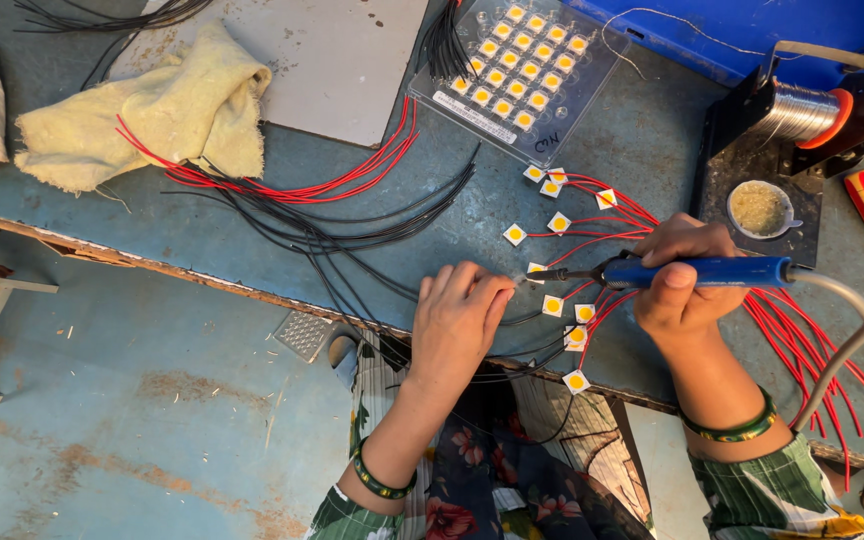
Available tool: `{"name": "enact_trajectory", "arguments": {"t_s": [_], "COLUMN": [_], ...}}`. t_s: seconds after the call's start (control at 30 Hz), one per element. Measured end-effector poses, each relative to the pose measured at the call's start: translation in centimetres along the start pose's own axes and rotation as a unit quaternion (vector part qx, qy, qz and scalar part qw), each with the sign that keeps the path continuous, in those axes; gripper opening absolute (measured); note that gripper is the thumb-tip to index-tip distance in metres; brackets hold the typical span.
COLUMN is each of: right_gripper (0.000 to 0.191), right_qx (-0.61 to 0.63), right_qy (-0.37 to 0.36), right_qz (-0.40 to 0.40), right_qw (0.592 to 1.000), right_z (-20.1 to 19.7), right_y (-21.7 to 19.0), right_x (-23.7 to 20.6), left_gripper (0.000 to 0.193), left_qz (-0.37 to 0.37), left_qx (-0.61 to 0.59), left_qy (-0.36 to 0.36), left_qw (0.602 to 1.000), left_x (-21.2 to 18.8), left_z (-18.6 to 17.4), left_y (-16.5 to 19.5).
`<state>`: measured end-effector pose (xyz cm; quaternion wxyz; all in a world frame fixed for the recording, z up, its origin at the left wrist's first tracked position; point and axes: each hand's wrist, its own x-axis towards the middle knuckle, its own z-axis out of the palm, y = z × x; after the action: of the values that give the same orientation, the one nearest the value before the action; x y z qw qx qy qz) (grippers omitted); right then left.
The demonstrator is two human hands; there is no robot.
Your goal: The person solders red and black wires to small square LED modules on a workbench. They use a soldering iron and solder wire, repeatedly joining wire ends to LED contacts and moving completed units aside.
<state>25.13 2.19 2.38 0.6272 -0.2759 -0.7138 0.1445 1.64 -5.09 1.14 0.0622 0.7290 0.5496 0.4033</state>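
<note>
Soldering iron (697,272) in right hand (682,285); clear LED tray (517,70) behind.

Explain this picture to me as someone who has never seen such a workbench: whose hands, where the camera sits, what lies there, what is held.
The single view comes from a camera on the person's head, looking down at their own two hands. The right hand grips a blue-handled soldering iron. The left hand pinches something at the iron's tip, too small to identify. On the blue table lie small square yellow chips, red wires, black wires, a tray of chips, a cloth and a solder spool.
</note>
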Motion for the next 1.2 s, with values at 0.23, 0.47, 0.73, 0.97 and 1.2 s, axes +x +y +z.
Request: {"name": "enact_trajectory", "arguments": {"t_s": [0.23,0.47,0.73,0.97,1.2], "right_gripper": [0.045,0.048,0.054,0.055,0.057], "right_qx": [-0.05,-0.025,0.052,-0.014,-0.035], "right_qy": [-0.097,0.009,0.15,0.181,0.199], "right_qz": [-0.09,-0.084,-0.015,-0.022,-0.004], "right_qw": [0.99,0.996,0.987,0.983,0.979], "right_z": [0.0,0.6,-1.1,-1.9,-2.9], "right_y": [-1.9,-1.0,0.4,1.1,2.0], "right_x": [1.7,0.9,0.6,1.3,0.6], "left_gripper": [0.009,0.009,0.009,0.008,0.015], "left_qz": [-0.004,-0.013,-0.01,-0.007,-0.009], "left_qx": [0.012,0.019,0.02,0.011,-0.03], "left_qy": [-0.006,-0.008,-0.005,-0.016,-0.081], "left_qw": [1.0,1.0,1.0,1.0,0.996], "left_x": [0.1,0.2,0.2,0.5,0.2], "left_z": [0.2,0.2,0.2,-0.4,-2.6], "left_y": [-0.1,0.1,0.1,0.4,1.4]}}
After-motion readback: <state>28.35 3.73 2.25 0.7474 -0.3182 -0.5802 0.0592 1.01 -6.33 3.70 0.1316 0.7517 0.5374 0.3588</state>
